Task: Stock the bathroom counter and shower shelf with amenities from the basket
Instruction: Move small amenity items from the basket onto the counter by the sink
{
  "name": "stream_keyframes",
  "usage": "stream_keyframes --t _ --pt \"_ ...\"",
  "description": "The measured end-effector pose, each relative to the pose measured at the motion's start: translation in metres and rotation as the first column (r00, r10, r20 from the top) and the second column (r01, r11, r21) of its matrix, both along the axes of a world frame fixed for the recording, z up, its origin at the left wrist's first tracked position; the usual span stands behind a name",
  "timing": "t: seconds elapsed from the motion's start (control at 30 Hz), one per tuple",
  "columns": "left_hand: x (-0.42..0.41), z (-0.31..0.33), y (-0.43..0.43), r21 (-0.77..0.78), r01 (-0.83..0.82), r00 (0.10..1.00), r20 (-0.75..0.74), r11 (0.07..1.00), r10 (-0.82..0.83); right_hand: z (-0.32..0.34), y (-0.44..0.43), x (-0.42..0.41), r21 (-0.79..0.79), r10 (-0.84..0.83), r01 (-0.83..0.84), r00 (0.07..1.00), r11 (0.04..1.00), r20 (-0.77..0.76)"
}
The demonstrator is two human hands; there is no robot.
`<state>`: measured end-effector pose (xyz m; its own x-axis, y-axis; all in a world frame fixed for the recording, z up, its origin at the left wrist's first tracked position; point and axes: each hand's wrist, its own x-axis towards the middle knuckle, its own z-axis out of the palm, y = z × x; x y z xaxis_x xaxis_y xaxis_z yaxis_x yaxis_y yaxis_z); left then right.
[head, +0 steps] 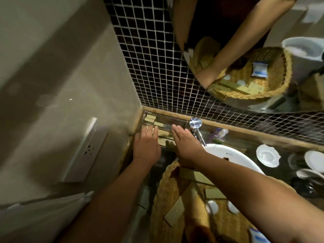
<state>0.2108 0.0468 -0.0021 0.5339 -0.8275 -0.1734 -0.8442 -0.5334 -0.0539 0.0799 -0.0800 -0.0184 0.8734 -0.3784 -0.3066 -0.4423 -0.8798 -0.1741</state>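
Left hand (147, 146) flat, fingers spread, empty, on boxes (162, 132) in clear tray (168, 120). Right hand (185, 146) flat, open, empty, beside tap (196, 127). Basket (159, 199) below.

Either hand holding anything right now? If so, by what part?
Nothing held. Left hand and right hand lie flat, fingers extended, over the clear tray of small beige boxes.

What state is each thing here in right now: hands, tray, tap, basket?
left hand: open, flat, fingers on the packets
right hand: open, flat, holding nothing
clear tray: partly filled with tan packets
tap: no water visible
wicker basket: holds boxes and white lids
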Motion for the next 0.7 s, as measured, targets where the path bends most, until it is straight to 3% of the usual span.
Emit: stream_keyframes --t 0.1,0.33,0.4,0.53,0.7 --pt "-0.018 0.018 -0.009 -0.027 0.042 0.999 -0.032 0.999 -0.043 0.02 0.005 -0.024 0.037 -0.038 0.037 0.999 0.999 0.025" --pt "-0.082 0.042 -0.017 -0.205 0.302 0.952 0.006 0.931 -0.307 0.049 0.01 -0.104 -0.084 -0.101 0.104 0.994 0.991 0.047" --pt "-0.103 0.043 -0.019 -0.235 0.425 0.899 -0.005 0.874 -0.438 0.052 0.012 -0.132 -0.087 -0.158 0.161 0.987 0.983 0.041" --pt "-0.139 0.026 -0.012 -0.173 0.694 0.705 -0.031 0.699 -0.708 0.043 0.022 -0.192 -0.057 -0.285 0.285 0.958 0.957 0.007" --pt "-0.173 -0.009 -0.015 -0.008 0.772 0.616 -0.237 0.635 -0.751 0.023 0.043 -0.246 0.075 -0.403 0.409 0.912 0.91 -0.082"
